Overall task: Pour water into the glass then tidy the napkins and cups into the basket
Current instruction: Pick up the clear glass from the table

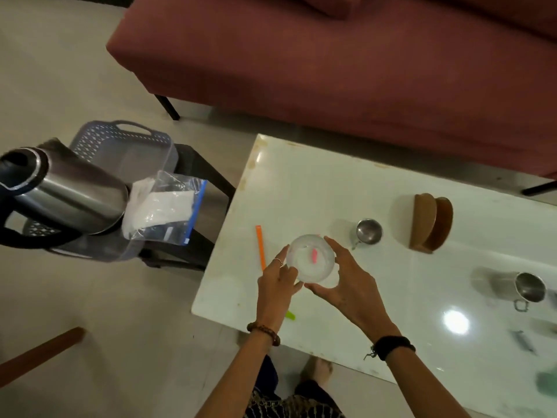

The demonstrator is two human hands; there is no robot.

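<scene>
A clear glass point(310, 258) stands near the left end of the white table point(346, 194), seen from above, with a pink spot showing inside it. My left hand point(278, 283) and my right hand point(346, 282) both wrap around its rim and sides. Two steel cups, one point(368, 231) just right of the glass and one point(529, 286) further right, stand on the table. A brown wooden napkin holder point(431, 221) stands behind them. The grey basket point(120, 146) sits on a dark stool left of the table, holding a steel kettle point(66, 194) and a plastic bag with white napkins point(164, 206).
An orange strip point(260, 247) lies on the table left of the glass, and a green piece point(291, 315) shows under my left wrist. A dark-red sofa point(331, 55) runs behind the table. A wooden leg point(39, 354) crosses the floor at bottom left.
</scene>
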